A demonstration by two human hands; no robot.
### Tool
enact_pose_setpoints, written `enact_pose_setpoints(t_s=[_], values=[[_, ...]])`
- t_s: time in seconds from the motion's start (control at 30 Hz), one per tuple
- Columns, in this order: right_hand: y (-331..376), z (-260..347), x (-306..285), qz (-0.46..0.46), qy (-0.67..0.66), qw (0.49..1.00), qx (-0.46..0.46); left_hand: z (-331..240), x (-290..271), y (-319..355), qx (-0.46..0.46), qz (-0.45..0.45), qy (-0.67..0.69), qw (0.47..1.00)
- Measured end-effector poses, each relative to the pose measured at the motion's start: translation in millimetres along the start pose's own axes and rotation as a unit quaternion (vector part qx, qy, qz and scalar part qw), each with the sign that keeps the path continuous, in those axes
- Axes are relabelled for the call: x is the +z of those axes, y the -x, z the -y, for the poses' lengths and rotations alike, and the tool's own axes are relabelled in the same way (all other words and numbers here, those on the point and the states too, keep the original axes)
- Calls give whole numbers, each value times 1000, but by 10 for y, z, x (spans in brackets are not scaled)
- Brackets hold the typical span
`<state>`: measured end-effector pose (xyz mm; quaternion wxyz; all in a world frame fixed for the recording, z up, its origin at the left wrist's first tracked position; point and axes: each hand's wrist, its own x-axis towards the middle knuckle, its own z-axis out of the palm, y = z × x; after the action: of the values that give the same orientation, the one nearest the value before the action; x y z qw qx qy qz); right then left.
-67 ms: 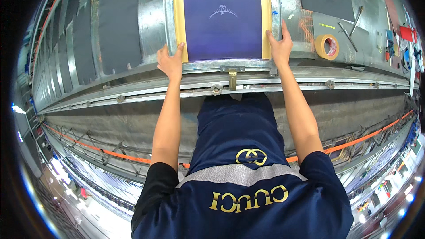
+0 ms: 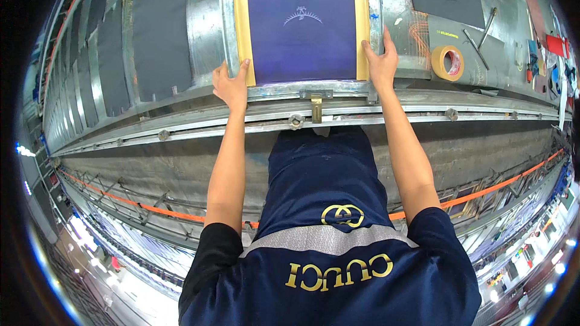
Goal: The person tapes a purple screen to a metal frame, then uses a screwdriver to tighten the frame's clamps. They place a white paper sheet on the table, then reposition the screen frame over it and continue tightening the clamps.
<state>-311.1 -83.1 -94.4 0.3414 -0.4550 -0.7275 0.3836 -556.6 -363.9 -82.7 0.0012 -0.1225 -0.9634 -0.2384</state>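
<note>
A screen-printing frame (image 2: 227, 30) with metal rails lies on the long table in front of me. Its dark purple screen (image 2: 302, 54) bears a small pale arched emblem, and yellow tape (image 2: 362, 18) runs down both inner sides. My left hand (image 2: 231, 86) grips the near left corner, thumb on the tape and fingers over the outer rail. Higher up the opposite side, my right hand (image 2: 382, 67) clasps the right rail, its thumb on the tape and index finger stretched along the outside. Below the frame's near edge sits a metal bracket with a brass-coloured piece (image 2: 316, 110).
Dark grey panels (image 2: 162, 36) lie in a row to the left. Right of the frame are a roll of yellow tape (image 2: 438, 67), two slim pen-like tools (image 2: 476, 48) and dark sheets (image 2: 444, 0). A metal rail with bolts (image 2: 241, 123) edges the table.
</note>
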Motion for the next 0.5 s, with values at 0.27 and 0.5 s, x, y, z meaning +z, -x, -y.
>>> enact_pose_setpoints(t_s=[0.27,0.5], values=[[134,54,273,30,97,995,25,421,46,-65,15,-4,-2,1000],[111,41,273,66,194,979,15,424,-28,-276,130,20,-14,991]])
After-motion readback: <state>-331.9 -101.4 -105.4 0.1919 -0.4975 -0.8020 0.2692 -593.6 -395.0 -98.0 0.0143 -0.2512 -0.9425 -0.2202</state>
